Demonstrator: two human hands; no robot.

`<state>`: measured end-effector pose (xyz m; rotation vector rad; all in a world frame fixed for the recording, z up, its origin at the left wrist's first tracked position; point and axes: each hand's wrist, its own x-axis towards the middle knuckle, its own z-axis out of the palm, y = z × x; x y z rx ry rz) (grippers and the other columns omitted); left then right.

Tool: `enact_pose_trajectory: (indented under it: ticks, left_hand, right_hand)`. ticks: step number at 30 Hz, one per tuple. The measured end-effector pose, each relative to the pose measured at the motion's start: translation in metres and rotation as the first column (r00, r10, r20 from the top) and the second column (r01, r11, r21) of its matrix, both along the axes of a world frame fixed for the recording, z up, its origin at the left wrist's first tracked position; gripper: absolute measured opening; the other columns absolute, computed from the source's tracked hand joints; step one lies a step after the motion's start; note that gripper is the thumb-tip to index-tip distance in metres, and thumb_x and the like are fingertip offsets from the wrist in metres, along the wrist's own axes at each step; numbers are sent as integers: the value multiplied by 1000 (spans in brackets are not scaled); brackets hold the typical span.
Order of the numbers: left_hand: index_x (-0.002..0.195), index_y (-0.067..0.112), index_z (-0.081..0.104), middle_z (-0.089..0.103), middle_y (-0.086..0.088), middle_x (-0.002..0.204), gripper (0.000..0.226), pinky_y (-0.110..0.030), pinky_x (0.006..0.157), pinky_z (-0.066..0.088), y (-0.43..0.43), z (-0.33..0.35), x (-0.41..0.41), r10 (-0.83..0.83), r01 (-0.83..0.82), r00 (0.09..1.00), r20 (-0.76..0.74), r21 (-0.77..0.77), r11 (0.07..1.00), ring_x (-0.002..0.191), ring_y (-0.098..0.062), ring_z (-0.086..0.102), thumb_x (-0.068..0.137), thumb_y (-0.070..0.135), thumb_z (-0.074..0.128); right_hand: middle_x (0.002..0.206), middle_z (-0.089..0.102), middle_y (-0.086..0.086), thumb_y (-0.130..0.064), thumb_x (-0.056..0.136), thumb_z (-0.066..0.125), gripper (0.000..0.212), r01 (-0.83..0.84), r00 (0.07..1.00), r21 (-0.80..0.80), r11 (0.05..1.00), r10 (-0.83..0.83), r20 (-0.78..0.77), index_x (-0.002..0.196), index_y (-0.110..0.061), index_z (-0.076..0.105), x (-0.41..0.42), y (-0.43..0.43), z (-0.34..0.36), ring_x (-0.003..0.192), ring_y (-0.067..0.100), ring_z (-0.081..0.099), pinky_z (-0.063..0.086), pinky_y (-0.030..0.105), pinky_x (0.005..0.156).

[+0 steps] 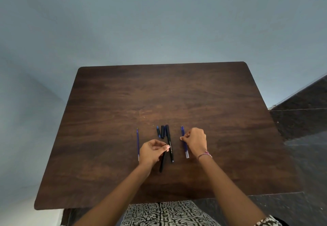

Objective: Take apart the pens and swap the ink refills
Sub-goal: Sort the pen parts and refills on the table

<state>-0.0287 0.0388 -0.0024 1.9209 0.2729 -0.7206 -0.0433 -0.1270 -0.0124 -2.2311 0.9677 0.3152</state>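
Note:
My left hand (152, 151) pinches the upper end of a black pen barrel (162, 163) that slants down toward me on the wooden table (123, 101). A second black pen (169, 142) with white lettering lies just right of it. Two short pieces, a blue one (158, 131) and a black one (162, 132), rest above the left hand. My right hand (194, 141) pinches two blue refills (184, 142) lying side by side. A single blue refill (138, 143) lies alone to the left of my left hand.
The table's far edge meets a blue-grey wall (159, 22). Dark floor tiles (304, 119) show at the right. My lap in patterned cloth (164, 213) sits under the table's near edge.

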Motion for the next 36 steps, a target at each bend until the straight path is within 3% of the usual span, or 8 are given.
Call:
enact_pose_trajectory:
  ticks: [6,10,15,19,23,27,32,36]
  left_hand:
    - [81,21,67,72,4,74,15,-14,43,44,0,-5,1,17,-17,1000,-3,-28,999,56,-4,63,73,20,79]
    - [83,8,68,71,-6,72,14,-19,48,52,-3,-6,2,65,-71,996,-61,-111,991,57,-11,66,73,7,78]
    - [79,9,67,69,-7,83,14,-16,53,55,-4,-4,4,61,-73,993,-100,-116,991,76,-14,68,73,-1,75]
    - [79,8,67,70,-10,86,15,-20,59,58,-6,-1,5,53,-67,991,-123,-115,991,80,-17,68,72,-1,76]
    - [79,8,70,71,-6,79,16,-17,52,54,-7,2,7,42,-54,988,-146,-78,995,70,-13,67,68,7,81]
    - [72,19,70,72,1,75,16,-18,52,50,-8,1,8,15,-19,993,-117,-27,999,72,-9,67,65,20,85]
    - [77,10,71,72,-3,77,17,-20,54,53,-9,2,8,48,-57,993,-112,-79,995,73,-12,68,67,15,83]
    - [74,11,69,71,-4,77,14,-16,52,53,-10,3,10,57,-72,991,-120,-124,990,71,-11,68,69,11,82]
  right_hand:
    - [89,74,10,-22,77,77,19,-45,998,-12,999,44,-34,89,-7,76,2,-2,-1,89,24,69,57,35,82]
    - [91,73,10,-24,79,76,22,-58,997,-25,998,57,-55,91,-6,74,2,-2,0,88,24,68,57,34,80]
    - [95,72,9,-24,80,74,23,-72,996,-39,997,70,-63,93,-6,73,3,-1,-1,91,25,68,56,34,81]
    - [93,72,10,-21,80,72,20,-72,996,-39,997,69,-64,91,-5,73,3,0,-1,89,25,68,54,31,74]
    - [89,70,10,-20,78,72,19,-52,997,-20,998,50,-66,87,-3,72,3,0,0,86,26,67,51,28,65]
    - [82,71,10,-21,76,74,19,-24,998,18,1000,25,-50,81,-3,73,3,-1,-3,78,23,69,52,26,62]
    - [65,71,5,-22,73,73,17,42,998,90,995,-37,-52,73,-6,76,5,-7,-3,57,8,62,52,24,60]
    - [67,73,8,-25,73,74,18,108,993,240,965,-117,24,66,-8,75,10,-15,3,67,14,69,58,30,73]
